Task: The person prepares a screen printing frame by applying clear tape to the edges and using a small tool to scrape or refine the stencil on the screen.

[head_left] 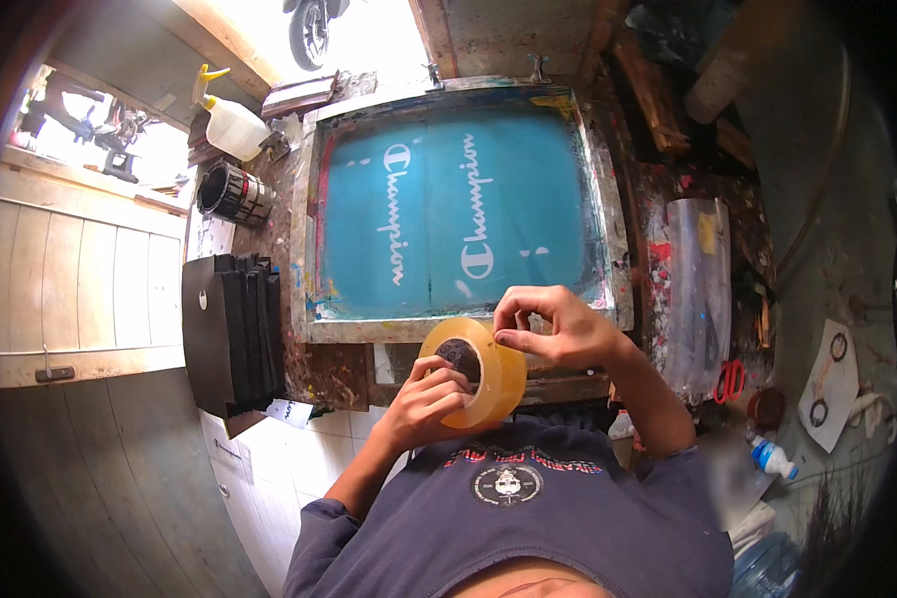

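My left hand (431,404) grips a wide roll of clear yellowish packing tape (508,384), its fingers hooked into the dark core. At the roll's upper right edge is my right hand (558,327), thumb and forefinger pinched together against the tape. Whether a loose tape end lies between those fingertips is too small to tell. Just beyond both hands lies a framed printing screen (349,330), its teal mesh (429,219) bearing white lettering that reads sideways. Paint stains mark the frame.
On the left stand a spray bottle (235,128), a dark can (233,193) and a stack of black panels (224,334). A clear plastic roll (696,294) and red-handled scissors (730,382) lie on the right. Two metal clamps (538,68) sit at the screen's far edge.
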{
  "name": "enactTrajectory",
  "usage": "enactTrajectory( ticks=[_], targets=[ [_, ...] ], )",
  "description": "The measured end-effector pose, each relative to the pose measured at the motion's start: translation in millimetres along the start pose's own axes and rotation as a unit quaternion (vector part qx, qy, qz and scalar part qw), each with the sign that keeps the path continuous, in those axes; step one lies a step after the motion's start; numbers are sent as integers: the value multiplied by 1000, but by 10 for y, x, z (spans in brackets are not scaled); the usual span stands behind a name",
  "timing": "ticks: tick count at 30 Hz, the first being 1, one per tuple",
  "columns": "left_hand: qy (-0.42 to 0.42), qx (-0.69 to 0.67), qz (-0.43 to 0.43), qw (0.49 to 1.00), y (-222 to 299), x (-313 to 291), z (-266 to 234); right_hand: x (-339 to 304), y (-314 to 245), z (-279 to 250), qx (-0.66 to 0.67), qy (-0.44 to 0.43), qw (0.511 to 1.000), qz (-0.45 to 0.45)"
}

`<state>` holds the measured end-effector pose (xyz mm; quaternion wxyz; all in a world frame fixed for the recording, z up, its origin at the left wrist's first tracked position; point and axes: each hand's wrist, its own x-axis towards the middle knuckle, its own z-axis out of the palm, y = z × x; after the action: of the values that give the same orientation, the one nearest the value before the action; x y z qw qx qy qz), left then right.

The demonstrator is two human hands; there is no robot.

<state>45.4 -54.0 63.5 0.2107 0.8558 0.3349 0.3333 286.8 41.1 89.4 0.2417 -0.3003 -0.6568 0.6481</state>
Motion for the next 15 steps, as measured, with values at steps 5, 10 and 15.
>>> enactTrajectory(
  ticks=[5, 10, 15],
  targets=[
    [66, -59, -52, 995, -206, -38, -51, -66, -60, -5, -8, -36, 998, -44],
    [34, -51, -84, 995, -285, 117, -210, 39, 144, -99, 77, 21, 994, -73],
    [30, -52, -122, 991, -214, 248, -310, 185, 176, -217, 227, -4, 972, 56]
  ],
)
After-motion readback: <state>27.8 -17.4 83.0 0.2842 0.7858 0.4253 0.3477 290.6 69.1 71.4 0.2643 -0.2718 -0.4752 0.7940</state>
